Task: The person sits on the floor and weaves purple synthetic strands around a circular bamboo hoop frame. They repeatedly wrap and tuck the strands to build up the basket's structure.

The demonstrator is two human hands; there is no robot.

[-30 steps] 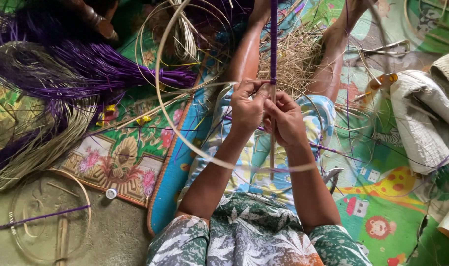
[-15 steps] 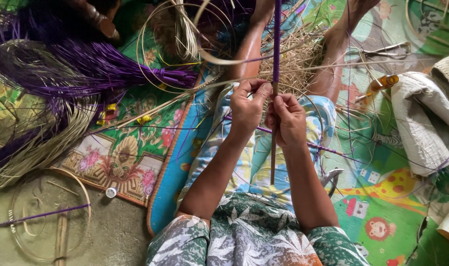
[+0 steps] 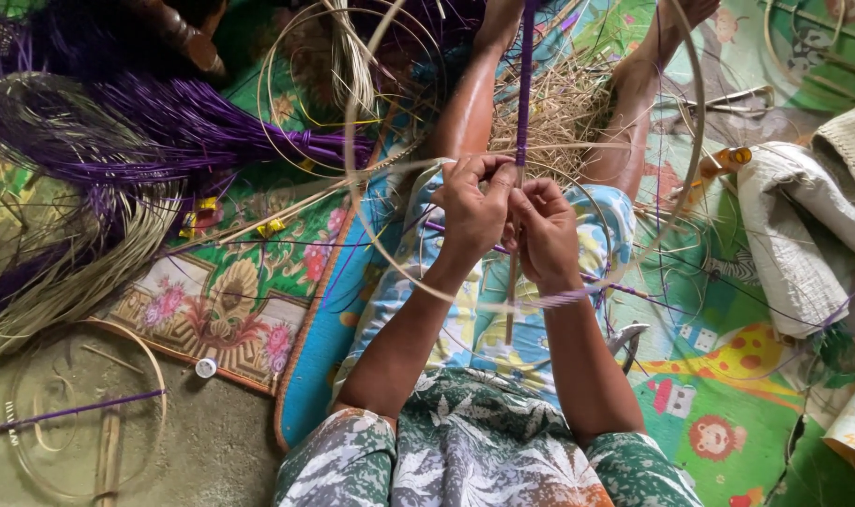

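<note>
My left hand point(image 3: 473, 208) and my right hand point(image 3: 544, 231) meet over my lap, both pinching a long thin stick point(image 3: 523, 103) wrapped in purple strand on its upper part and bare below. A large pale cane hoop point(image 3: 371, 246) circles around my hands and knees and looks blurred. Thin purple strands point(image 3: 653, 293) trail off to the right from my hands. My bare legs stretch forward, with a heap of dry straw scraps point(image 3: 561, 113) between them.
A big bundle of purple fibres point(image 3: 165, 122) and pale fibres point(image 3: 71, 272) lies at the left on a patterned mat point(image 3: 230, 310). Several cane rings point(image 3: 33, 441) rest on the floor at lower left. Scissors point(image 3: 630, 338) lie by my right side; folded cloth point(image 3: 803, 235) lies at the right.
The cane hoop has swung round my hands to a new angle. My hands stay together on the purple-wrapped stick, fingers shifting slightly.
</note>
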